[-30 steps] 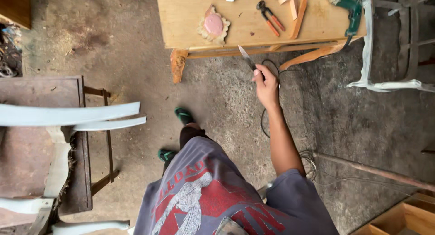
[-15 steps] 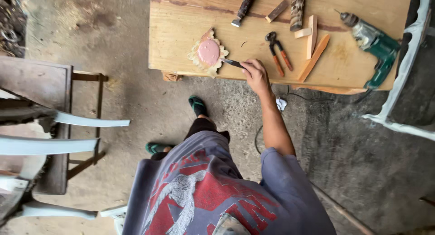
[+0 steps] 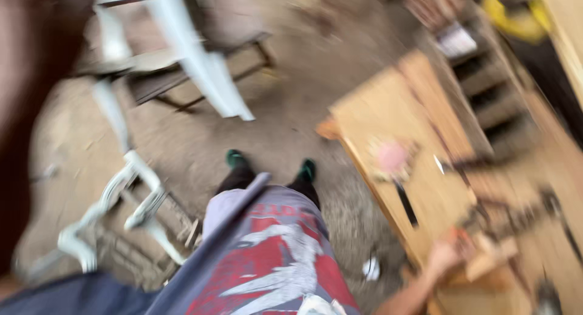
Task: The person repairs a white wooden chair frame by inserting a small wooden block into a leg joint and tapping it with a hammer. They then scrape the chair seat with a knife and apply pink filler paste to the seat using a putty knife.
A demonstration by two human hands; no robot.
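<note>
Blur smeared the whole head view, but the right hand [image 3: 446, 254] sat at about 4 o'clock, over the near edge of the wooden workbench [image 3: 425, 187] and touching the orange-handled pliers [image 3: 464, 236]; whether the fingers had closed on them I couldn't tell. Half a second earlier that hand held a chisel tip against the pink carved piece [image 3: 392, 157], which now lay alone at 2 o'clock with a dark-handled tool [image 3: 405, 202] just below it, so the hand had left the carving for the pliers. Left hand out of view; white chair frames [image 3: 200, 60] at 10 o'clock.
</note>
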